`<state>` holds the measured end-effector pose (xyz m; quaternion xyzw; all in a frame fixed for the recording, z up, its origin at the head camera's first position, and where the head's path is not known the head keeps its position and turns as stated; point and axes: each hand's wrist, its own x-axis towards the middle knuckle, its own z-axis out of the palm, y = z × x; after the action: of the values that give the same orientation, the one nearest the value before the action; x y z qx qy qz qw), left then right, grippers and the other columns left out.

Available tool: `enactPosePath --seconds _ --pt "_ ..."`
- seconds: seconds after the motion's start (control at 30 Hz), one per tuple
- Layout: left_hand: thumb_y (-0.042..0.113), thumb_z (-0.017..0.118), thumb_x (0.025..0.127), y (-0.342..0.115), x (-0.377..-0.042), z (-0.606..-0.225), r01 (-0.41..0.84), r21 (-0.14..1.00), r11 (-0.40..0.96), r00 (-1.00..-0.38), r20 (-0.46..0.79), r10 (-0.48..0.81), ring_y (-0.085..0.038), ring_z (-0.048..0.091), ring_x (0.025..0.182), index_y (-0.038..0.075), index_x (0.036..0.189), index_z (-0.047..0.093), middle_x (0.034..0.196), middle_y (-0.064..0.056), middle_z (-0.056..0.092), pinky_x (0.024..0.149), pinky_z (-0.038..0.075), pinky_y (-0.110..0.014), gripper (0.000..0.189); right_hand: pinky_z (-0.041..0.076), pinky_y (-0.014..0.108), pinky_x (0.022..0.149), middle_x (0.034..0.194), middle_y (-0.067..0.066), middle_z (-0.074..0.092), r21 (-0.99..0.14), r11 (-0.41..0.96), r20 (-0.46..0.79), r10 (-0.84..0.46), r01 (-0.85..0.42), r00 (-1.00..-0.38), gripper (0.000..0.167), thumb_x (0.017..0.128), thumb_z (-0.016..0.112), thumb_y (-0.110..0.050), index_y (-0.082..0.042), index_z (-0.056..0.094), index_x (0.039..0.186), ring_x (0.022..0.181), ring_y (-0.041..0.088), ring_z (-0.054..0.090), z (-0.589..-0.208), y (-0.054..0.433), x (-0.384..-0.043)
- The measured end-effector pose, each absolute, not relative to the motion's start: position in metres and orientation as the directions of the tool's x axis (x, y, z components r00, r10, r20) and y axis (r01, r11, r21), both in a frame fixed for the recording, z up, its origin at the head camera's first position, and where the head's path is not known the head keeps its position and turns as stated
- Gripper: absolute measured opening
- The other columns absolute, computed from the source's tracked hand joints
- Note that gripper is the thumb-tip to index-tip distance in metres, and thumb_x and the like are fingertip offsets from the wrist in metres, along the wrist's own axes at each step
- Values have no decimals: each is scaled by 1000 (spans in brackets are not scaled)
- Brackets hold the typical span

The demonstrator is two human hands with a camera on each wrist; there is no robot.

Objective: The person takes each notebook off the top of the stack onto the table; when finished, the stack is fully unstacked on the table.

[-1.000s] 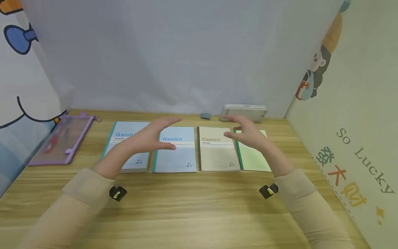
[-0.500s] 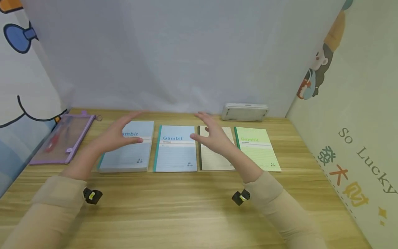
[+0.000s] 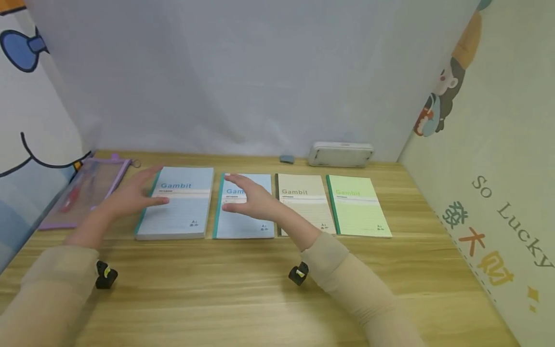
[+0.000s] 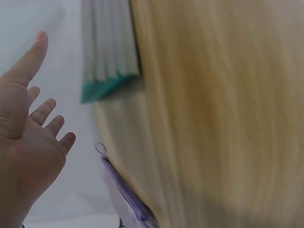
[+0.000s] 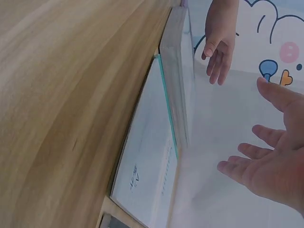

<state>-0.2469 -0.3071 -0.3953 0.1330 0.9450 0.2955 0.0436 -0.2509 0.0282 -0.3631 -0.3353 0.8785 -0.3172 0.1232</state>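
Observation:
My left hand hovers at the left edge of a thick stack of blue notebooks, thumb stretched over the cover. Over a single blue notebook is my right hand, fingers spread and pointing left toward the stack. Neither hand holds anything. In the left wrist view the stack's layered page edges and teal spine show beyond my fingers. The right wrist view has both hands raised above the notebooks, with bare air around the fingers. Farther right lie a cream notebook and a green notebook.
A purple-edged zip pouch with a red item inside lies at the far left. A small grey-blue block and a white case stand near the back. Curtains enclose the wooden table at the back and sides.
Both hands have swept left. The left passed from over the blue notebooks to the stack's left edge; the right went from the green and cream notebooks to the single blue one. The notebooks stayed put.

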Motion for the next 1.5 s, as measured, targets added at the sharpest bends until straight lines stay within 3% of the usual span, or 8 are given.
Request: enactPosePath --seconds 0.23,0.63,0.9,1.3,1.5 --pt "50 69 81 -326 -253 -410 96 578 810 -972 -121 202 -55 7 135 1 151 2 151 -32 8 103 11 -70 108 23 35 114 155 4 26 -635 573 -37 -693 -518 -720 74 89 64 -40 -15 28 149 143 18 21 -381 -2 -256" --pt "53 68 80 -328 -258 -418 71 572 817 -958 -190 216 -57 12 133 -7 148 4 146 -38 18 104 13 -68 111 24 32 114 155 6 24 -653 619 -82 -630 -435 -772 75 91 59 -45 -11 27 150 143 20 22 -420 -37 -261" --pt "54 67 81 -328 -257 -420 66 578 813 -957 -193 215 -56 15 132 -5 149 8 146 -38 17 105 15 -66 108 23 29 114 156 9 23 -596 698 -90 -548 -396 -831 84 89 61 -45 -5 19 150 142 21 23 -424 -48 -259" --pt "54 70 78 -326 -259 -420 46 607 793 -956 -204 211 -57 12 133 -4 149 7 146 -38 17 105 13 -67 111 26 27 112 155 6 24 -632 685 -120 -549 -363 -827 82 88 66 -38 -8 22 150 142 19 25 -425 -46 -260" --pt "50 74 76 -327 -258 -419 34 641 767 -961 -190 201 -57 7 134 0 150 6 149 -37 8 102 12 -70 112 27 27 112 155 6 25 -654 664 -103 -552 -362 -828 82 86 69 -34 -9 24 150 141 19 26 -423 -44 -259"
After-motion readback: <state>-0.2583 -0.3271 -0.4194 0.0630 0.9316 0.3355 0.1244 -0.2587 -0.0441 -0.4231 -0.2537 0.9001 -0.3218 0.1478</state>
